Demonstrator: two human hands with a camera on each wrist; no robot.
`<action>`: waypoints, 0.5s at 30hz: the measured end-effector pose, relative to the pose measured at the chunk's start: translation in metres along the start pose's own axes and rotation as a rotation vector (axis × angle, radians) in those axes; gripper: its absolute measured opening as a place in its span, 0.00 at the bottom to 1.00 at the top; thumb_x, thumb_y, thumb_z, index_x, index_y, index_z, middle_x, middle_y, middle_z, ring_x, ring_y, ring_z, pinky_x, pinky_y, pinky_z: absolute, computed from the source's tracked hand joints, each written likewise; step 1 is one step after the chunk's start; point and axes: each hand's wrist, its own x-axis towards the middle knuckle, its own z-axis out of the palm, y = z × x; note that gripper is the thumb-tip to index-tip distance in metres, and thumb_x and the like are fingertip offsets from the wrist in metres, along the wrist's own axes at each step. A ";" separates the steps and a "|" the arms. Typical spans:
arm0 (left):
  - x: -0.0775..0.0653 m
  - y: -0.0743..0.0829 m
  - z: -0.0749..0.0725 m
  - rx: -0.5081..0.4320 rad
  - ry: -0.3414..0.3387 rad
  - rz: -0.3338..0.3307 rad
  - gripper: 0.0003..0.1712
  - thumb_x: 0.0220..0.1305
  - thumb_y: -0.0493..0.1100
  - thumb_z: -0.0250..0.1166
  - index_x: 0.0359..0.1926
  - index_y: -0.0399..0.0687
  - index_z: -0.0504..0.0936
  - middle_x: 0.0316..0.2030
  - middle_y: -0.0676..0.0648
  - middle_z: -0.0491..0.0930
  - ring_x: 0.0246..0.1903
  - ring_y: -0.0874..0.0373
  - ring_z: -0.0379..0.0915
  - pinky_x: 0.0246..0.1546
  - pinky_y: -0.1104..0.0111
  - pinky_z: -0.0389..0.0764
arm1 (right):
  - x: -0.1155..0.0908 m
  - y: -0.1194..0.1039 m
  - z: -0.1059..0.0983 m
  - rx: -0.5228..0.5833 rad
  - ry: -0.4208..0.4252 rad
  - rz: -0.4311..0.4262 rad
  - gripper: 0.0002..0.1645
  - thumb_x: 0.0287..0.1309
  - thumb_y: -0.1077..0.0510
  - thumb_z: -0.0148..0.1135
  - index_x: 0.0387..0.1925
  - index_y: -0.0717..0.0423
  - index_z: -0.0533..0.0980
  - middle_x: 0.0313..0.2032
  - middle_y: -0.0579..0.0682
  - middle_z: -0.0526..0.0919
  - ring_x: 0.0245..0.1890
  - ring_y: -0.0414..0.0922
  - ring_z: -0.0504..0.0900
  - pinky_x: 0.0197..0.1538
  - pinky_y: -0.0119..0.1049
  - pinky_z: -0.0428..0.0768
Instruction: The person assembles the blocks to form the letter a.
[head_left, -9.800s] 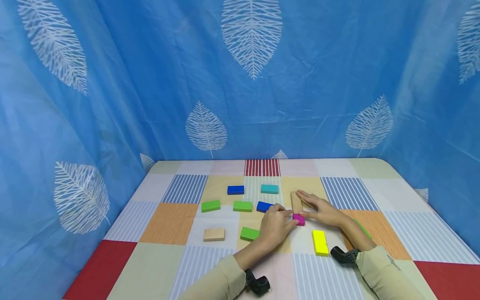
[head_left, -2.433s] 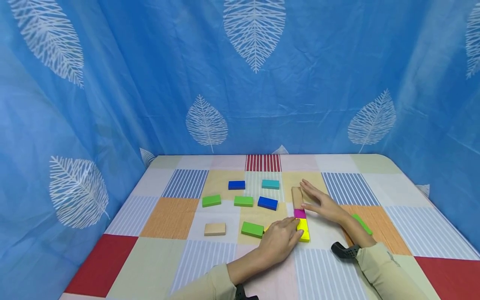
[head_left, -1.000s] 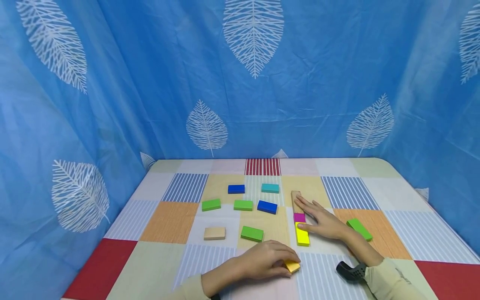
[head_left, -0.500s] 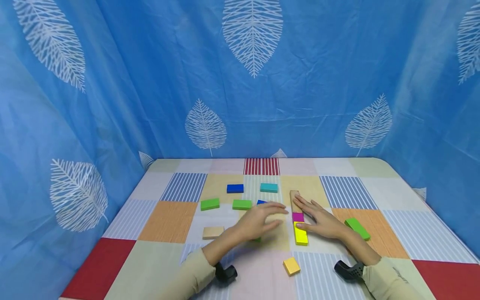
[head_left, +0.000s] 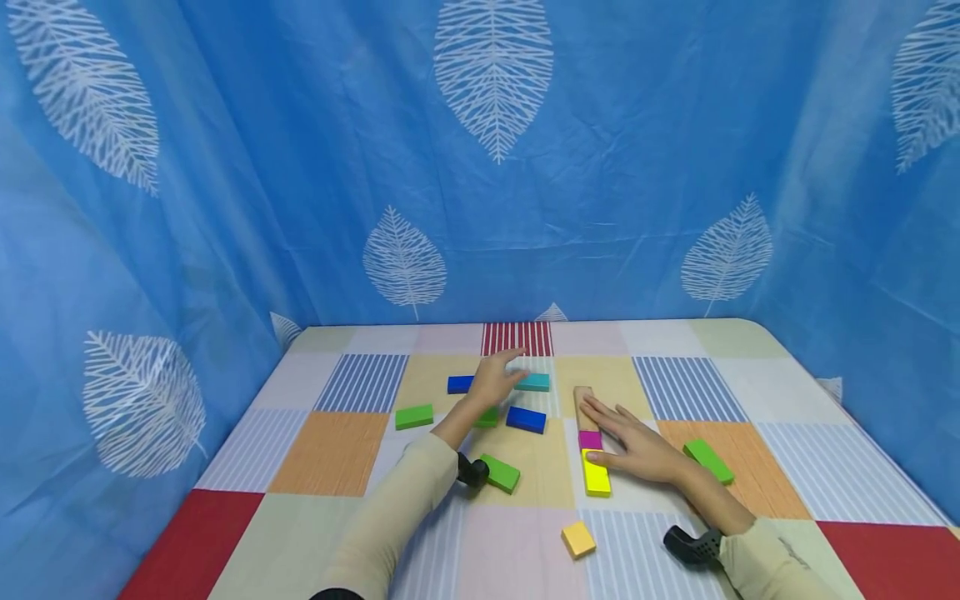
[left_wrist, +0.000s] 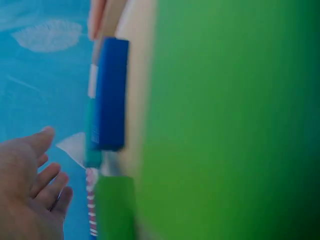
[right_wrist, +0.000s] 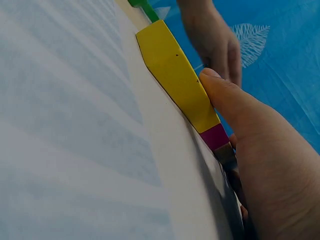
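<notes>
My left hand reaches across the table beside the teal block, fingers spread and holding nothing. It partly covers a blue block and a green block. In the left wrist view the hand is loosely extended, apart from the dark blue block. My right hand lies along a row of a plain wooden block, a magenta block and a yellow block. Its fingertips are on the wooden block, and its thumb touches the yellow block's edge.
An orange-yellow block lies alone near the front. Other blocks include a dark blue one and green ones on the left, plus a green block right of my right forearm. A blue leaf-print curtain hangs behind.
The yellow block has joined the row below the magenta one. My left hand set the orange-yellow block down near the front, then moved up and away toward the teal block. My right hand stays at the row.
</notes>
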 end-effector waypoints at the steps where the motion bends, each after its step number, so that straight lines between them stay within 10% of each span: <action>1: -0.001 -0.003 0.001 0.016 -0.041 -0.021 0.25 0.62 0.41 0.62 0.59 0.40 0.72 0.58 0.43 0.71 0.59 0.49 0.64 0.58 0.60 0.67 | 0.000 0.000 0.000 0.002 0.002 -0.007 0.47 0.55 0.37 0.59 0.70 0.50 0.55 0.70 0.49 0.50 0.67 0.52 0.53 0.66 0.54 0.45; 7: -0.006 -0.010 0.004 0.147 -0.185 -0.008 0.23 0.60 0.39 0.63 0.57 0.42 0.75 0.53 0.44 0.76 0.52 0.53 0.72 0.51 0.64 0.74 | 0.000 0.004 0.002 -0.015 0.011 -0.028 0.46 0.55 0.37 0.59 0.70 0.50 0.55 0.70 0.49 0.50 0.67 0.52 0.54 0.66 0.54 0.46; 15: -0.011 0.005 0.008 0.152 -0.127 0.023 0.20 0.58 0.39 0.66 0.53 0.45 0.79 0.51 0.45 0.78 0.52 0.53 0.73 0.50 0.63 0.74 | 0.001 0.005 0.000 -0.008 0.004 -0.014 0.47 0.55 0.37 0.58 0.70 0.49 0.54 0.70 0.49 0.50 0.67 0.52 0.54 0.66 0.54 0.46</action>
